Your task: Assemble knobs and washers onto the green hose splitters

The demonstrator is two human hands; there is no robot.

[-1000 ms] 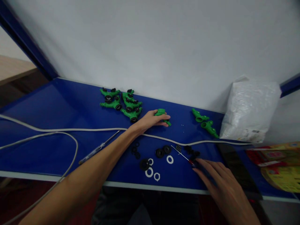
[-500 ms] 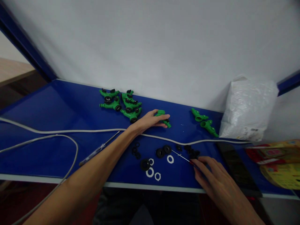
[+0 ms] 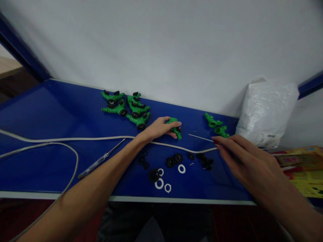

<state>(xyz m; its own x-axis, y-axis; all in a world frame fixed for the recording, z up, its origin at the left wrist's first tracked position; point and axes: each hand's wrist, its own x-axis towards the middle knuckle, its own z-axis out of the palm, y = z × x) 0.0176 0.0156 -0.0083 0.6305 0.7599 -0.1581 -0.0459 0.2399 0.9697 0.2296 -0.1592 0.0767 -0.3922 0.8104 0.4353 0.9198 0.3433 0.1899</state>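
Observation:
My left hand (image 3: 163,127) is closed around a green Y-shaped hose connector (image 3: 173,121) near the middle of the blue table. Part of that connector is hidden by the fingers. In my right hand (image 3: 242,154) is a thin screwdriver (image 3: 202,137), its metal shaft pointing left toward the held connector, the tip apart from it. Tiny white bits (image 3: 194,131) lie close to the tip. Two more green connectors (image 3: 213,121) rest beyond my right hand. Several assembled green connectors with black valves (image 3: 138,118) stand in a group left of my left hand.
White ring washers (image 3: 181,168), black caps (image 3: 170,162), small black rings (image 3: 143,161) and black valve parts (image 3: 207,162) lie near the front. A pale cable (image 3: 83,139) crosses the table. A second screwdriver (image 3: 94,166) lies left; a white plastic package (image 3: 267,114) stands right.
My right hand has lifted the screwdriver from beside the black parts and moved it up and back, nearer the held connector. My left hand keeps its hold. The view has shifted slightly.

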